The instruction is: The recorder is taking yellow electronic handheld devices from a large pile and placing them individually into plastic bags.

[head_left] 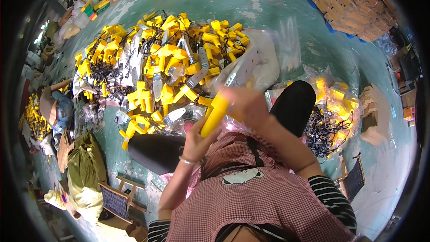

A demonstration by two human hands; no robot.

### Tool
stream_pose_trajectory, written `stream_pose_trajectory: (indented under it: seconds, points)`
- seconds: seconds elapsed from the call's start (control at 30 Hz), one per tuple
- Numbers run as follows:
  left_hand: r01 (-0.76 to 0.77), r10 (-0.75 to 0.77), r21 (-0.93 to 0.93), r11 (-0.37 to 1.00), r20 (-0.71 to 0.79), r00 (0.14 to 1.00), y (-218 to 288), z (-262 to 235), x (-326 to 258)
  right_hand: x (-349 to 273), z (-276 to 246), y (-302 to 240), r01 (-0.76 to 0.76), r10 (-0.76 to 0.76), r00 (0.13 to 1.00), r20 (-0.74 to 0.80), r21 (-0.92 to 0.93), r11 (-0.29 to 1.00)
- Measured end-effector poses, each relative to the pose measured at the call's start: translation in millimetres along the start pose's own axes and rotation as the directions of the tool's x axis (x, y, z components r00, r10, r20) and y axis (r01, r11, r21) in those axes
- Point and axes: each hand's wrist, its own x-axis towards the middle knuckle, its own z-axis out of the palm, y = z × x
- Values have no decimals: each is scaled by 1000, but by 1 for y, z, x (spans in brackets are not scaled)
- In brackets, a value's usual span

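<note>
My left hand (197, 141) is closed round the lower end of a yellow-handled pipe welding iron (216, 113). The tool slants up and away to the right, in front of my lap. Its flat silver plate (244, 68) has holes in it and is smeared by motion. My right hand (248, 105) is at the upper part of the handle, near the plate; its fingers are too blurred to read. Past the plate, a pale clear plastic sheet or bag (289, 42) shows as a blur. A large heap of similar yellow irons (179, 56) with black cords lies ahead and to the left.
To my right sits a clear bag of yellow tools and black cords (331, 121), beside a cardboard box (375, 114). Stacked cartons (347, 4) rise at the far right. Folding stools (117, 199) stand behind on both sides. Another person (58, 107) bends over a second heap at left.
</note>
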Motion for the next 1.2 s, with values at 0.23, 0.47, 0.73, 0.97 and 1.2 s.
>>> stream_pose_trajectory:
  seconds: [0.23, 0.47, 0.73, 0.97, 1.2]
  points:
    - [35, -164, -433, 901, -266, 950, -8, 21, 11, -42, 0, 5, -103, 90, 992, -92, -143, 984]
    - [75, -191, -606, 792, -128, 973, -4, 7, 10, -33, 29, 46, -365, 353, 924, -149, -58, 929]
    - [-242, 59, -265, 933, -553, 831, -38, -17, 13, -68, 25, -62, -133, -121, 910, 397, 556, 820]
    - [-220, 293, 248, 943, -313, 904, 11, 19, 13, -66, 40, -24, -592, 251, 803, 540, 674, 442]
    - [-381, 302, 211, 900, 329, 895, 77, 64, 30, -44, -72, 51, -349, 634, 757, 158, 918, 188]
